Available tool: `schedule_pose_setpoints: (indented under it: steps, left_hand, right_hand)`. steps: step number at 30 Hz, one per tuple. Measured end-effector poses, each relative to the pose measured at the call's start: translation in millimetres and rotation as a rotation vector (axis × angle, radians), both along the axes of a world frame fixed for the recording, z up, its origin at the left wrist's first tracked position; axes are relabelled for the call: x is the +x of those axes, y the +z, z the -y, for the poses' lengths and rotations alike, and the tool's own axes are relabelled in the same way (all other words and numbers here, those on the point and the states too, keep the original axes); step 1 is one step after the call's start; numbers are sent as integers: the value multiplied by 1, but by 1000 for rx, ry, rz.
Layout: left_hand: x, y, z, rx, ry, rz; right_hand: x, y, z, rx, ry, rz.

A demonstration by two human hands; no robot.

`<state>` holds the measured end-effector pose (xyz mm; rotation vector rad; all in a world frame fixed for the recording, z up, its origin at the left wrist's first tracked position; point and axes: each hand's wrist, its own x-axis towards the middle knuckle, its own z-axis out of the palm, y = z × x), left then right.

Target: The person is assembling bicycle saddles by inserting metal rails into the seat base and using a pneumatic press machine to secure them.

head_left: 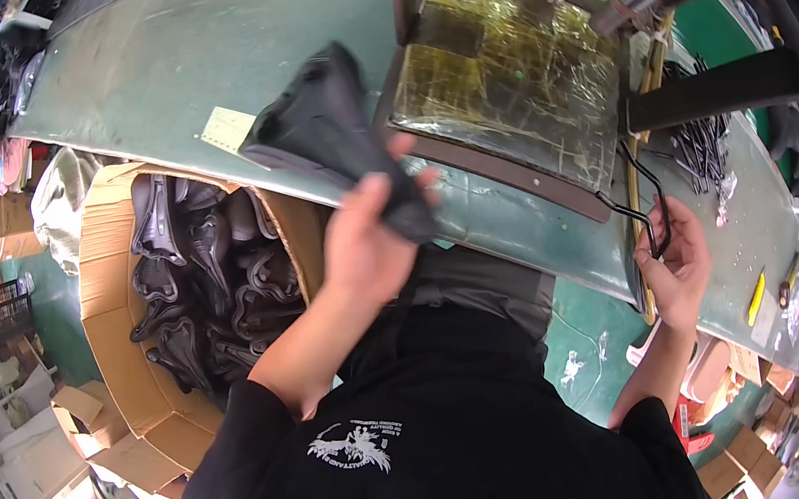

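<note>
A black bicycle saddle [327,123] is gripped at its narrow end by my left hand [368,238]. Its wide end points up and away over the front edge of the green table [279,23], slightly blurred. Farther right, my right hand [679,263] pinches a bent black saddle rail [625,209] near the table edge, beside the press. Between and beyond my hands lies the press's flat plate [508,74], wrapped in shiny yellowish tape. The saddle's underside and some of my left fingers are hidden.
An open cardboard box [118,332] full of black saddles [207,244] stands at my left. Metal press bars [722,91] rise at the right. Behind them lie several black rails [699,144]; a yellow cutter [756,298] is nearer. A pale card [227,128] lies on the table.
</note>
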<state>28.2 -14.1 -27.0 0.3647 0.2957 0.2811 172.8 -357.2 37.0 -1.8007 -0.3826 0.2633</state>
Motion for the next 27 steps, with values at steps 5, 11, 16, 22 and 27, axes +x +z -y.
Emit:
schedule_pose_setpoints:
  steps: [5, 11, 16, 22, 27]
  left_hand:
    - [5, 66, 19, 386, -788, 26]
    - [49, 94, -87, 2427, -157, 65]
    - [67, 62, -129, 2343, -463, -70]
    - [38, 70, -88, 2140, -817, -49]
    - [-2, 44, -32, 1826, -449, -24]
  right_hand:
    - [-18, -9, 27, 57, -68, -8]
    - [-33, -12, 25, 69, -47, 10]
    - [-31, -12, -38, 198, 181, -38]
    - [-42, -3, -73, -12, 329, 397]
    - [-45, -1, -73, -95, 497, 317]
